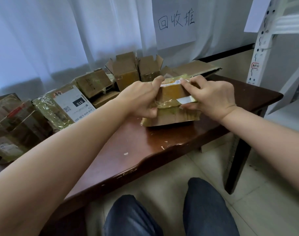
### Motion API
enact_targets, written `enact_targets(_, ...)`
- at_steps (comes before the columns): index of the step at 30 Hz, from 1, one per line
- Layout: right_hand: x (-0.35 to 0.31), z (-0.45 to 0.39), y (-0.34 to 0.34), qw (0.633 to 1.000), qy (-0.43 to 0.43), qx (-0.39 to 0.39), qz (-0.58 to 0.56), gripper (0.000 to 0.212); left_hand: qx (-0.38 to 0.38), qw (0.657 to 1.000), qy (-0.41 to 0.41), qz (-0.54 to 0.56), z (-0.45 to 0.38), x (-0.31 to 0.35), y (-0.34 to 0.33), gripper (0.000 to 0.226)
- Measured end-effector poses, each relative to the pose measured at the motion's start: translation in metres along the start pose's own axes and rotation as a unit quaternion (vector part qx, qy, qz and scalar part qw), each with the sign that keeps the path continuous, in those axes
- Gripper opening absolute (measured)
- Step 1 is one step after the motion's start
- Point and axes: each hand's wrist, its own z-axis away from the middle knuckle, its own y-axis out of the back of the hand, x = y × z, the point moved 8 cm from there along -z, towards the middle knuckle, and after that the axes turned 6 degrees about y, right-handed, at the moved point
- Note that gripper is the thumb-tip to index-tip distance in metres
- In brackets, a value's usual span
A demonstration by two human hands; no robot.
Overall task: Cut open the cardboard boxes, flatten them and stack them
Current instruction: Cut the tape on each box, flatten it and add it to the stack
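A small taped cardboard box (171, 109) stands on the dark wooden table (128, 150), near its right part. My left hand (142, 97) grips the box's left side, thumb low and fingers curled over the top edge. On the right side my right hand (211, 97) holds the box, with its fingertips on the top edge by a white label and its thumb low on the front. Yellowish tape wraps the box. No cutting tool is visible.
Several taped boxes (63, 106) lie along the table's left. Two opened boxes (126, 72) stand at the back, with flattened cardboard (196, 68) behind the held box. A white metal shelf post (261, 41) rises at right. My knees are below the table edge.
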Motion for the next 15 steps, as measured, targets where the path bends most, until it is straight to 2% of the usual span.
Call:
enact_targets(4,0.012,-0.013,0.001,1.000,0.016,-0.016,0.017,0.078,0.041,0.998,-0.027,0.026,-0.014,-0.010,0.012,0.097)
enact_targets(7,0.020,-0.024,0.002,0.999,0.029,-0.021,0.033,0.077,0.070,0.995,-0.038,0.058,-0.023,-0.016,0.019,0.092)
enact_targets(11,0.025,-0.037,0.006,0.998,0.049,-0.002,0.039,0.073,0.052,0.993,-0.039,0.099,-0.035,-0.020,0.013,0.090)
enact_targets(15,0.034,-0.044,0.003,0.999,0.041,0.022,0.021,0.068,0.057,0.997,-0.008,0.048,-0.046,-0.024,0.011,0.080)
